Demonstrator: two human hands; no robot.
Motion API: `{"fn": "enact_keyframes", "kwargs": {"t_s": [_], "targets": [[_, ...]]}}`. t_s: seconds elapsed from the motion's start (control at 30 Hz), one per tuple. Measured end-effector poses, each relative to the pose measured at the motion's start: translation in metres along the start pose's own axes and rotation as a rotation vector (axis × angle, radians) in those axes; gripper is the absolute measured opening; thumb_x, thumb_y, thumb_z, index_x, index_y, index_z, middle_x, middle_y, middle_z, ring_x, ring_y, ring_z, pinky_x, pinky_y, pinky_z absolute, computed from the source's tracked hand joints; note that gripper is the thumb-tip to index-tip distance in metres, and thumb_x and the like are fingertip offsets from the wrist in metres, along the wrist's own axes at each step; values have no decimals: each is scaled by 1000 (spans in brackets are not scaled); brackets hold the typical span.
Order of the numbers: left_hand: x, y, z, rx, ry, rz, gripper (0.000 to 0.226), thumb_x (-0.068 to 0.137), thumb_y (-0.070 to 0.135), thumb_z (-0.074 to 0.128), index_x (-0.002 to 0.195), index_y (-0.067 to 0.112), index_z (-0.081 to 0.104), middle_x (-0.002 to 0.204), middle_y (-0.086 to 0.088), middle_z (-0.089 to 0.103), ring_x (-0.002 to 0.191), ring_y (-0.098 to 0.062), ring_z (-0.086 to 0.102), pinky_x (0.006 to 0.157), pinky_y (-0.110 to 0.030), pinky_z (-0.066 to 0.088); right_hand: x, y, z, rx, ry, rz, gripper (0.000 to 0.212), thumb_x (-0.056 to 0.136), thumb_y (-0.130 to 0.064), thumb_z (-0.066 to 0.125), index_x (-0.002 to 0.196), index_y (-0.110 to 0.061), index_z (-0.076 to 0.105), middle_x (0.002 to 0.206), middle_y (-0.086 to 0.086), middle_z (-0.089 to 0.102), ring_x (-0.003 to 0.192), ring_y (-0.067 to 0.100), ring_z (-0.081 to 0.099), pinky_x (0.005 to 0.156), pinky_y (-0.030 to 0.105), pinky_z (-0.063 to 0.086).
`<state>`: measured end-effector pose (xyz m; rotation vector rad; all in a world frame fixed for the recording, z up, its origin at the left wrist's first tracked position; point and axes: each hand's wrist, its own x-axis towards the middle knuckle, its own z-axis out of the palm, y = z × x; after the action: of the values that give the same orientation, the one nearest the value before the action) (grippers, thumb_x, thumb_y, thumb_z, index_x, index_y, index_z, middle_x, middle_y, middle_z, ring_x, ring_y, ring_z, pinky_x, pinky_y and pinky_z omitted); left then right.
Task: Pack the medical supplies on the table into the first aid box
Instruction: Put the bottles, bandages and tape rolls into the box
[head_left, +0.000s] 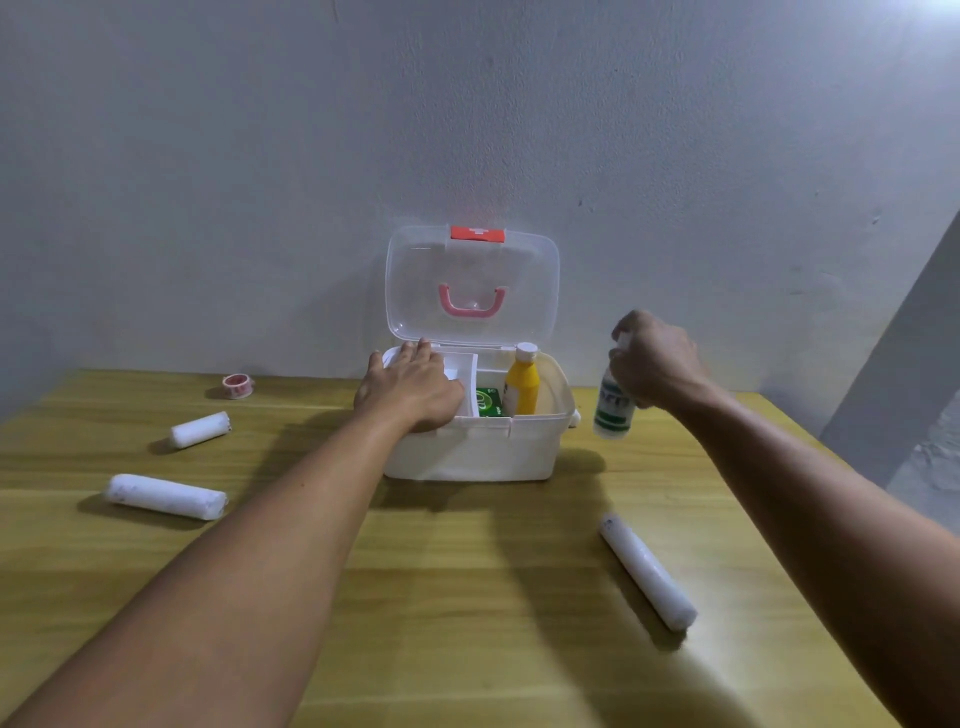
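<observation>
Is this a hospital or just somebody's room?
Probably a plain room in a home, not a hospital. There is a wooden table pushed against a bare, scuffed wall, and a small plastic first aid box of the household kind. No beds or medical machines show.

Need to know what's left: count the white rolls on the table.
3: one far left, one near left, one near right. The box may hide others.

Not much you can actually read here. The red plastic latch (477, 234) on the clear lid has a white cross sign. The small green carton (489, 402) and the white bottle's green-banded label (613, 410) carry lettering, too blurry to make out.
</observation>
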<state>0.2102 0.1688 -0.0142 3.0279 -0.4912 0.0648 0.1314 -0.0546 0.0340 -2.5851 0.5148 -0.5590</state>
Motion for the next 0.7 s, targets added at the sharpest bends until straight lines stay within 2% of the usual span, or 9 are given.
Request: {"fn": "enact_keyframes", "kwargs": {"t_s": [0.1, 0.23, 0.3, 0.4, 0.47, 0.53, 0.6, 0.7], "targets": [[0, 0, 1, 0, -6, 0, 64, 98, 40, 18, 155, 13, 10, 165, -3, -2, 151, -18, -1, 119, -50, 1, -6, 18, 11, 37, -111, 29, 26, 91, -6, 54, 116, -9, 57, 113, 19, 56, 81, 38, 66, 60, 47, 62], [0, -1, 1, 1, -3, -2, 65, 98, 43, 18, 155, 14, 9, 165, -3, -3, 151, -18, -1, 119, -49, 1, -6, 23, 9, 38, -154, 20, 24, 89, -9, 62, 113, -10, 61, 109, 15, 56, 77, 36, 68, 58, 46, 62], [0, 0, 1, 4, -1, 0, 65, 98, 43, 17, 156, 14, 9, 165, -3, -3, 151, -19, -1, 119, -49, 1, -4, 20, 4, -11, -169, -5, 25, 85, -12, 68, 109, -11, 64, 106, 14, 62, 78, 33, 68, 63, 47, 62], [-1, 0, 1, 7, 0, 1, 65, 98, 43, 16, 156, 14, 8, 165, -3, -3, 151, -19, -2, 119, -50, 1, 1, 9, -2, -157, -119, -107, 31, 80, -20, 74, 109, -13, 67, 112, 10, 69, 99, 30, 65, 84, 45, 57], [0, 0, 1, 5, -3, 1, 65, 98, 43, 16, 156, 14, 8, 164, -3, -3, 151, -19, -2, 119, -50, 0, 4, -5, -4, -210, -35, -222, 32, 79, -20, 74, 110, -15, 67, 114, 9, 70, 103, 29, 64, 87, 45, 55], [0, -1, 1, 1, -5, 0, 65, 98, 43, 17, 156, 14, 9, 164, -3, -3, 151, -18, -3, 119, -49, 0, 4, -24, -4, -174, 9, -359, 27, 80, -12, 72, 107, -14, 69, 110, 9, 72, 100, 28, 66, 86, 43, 56], [1, -1, 2, -1, 5, 1, 65, 97, 42, 18, 155, 14, 10, 165, -3, -2, 151, -18, -2, 119, -49, 1, 0, -47, -2, -118, -125, -444, 22, 81, -4, 71, 102, -10, 72, 99, 8, 73, 88, 23, 70, 79, 36, 59], [1, -2, 4, 14, 15, 9, 66, 97, 44, 18, 155, 13, 11, 165, -4, -1, 151, -19, -1, 118, -50, 2, -3, -72, 18, -257, -498, -428, 20, 79, -5, 74, 99, -8, 76, 91, 6, 76, 81, 18, 73, 78, 32, 61]]}}
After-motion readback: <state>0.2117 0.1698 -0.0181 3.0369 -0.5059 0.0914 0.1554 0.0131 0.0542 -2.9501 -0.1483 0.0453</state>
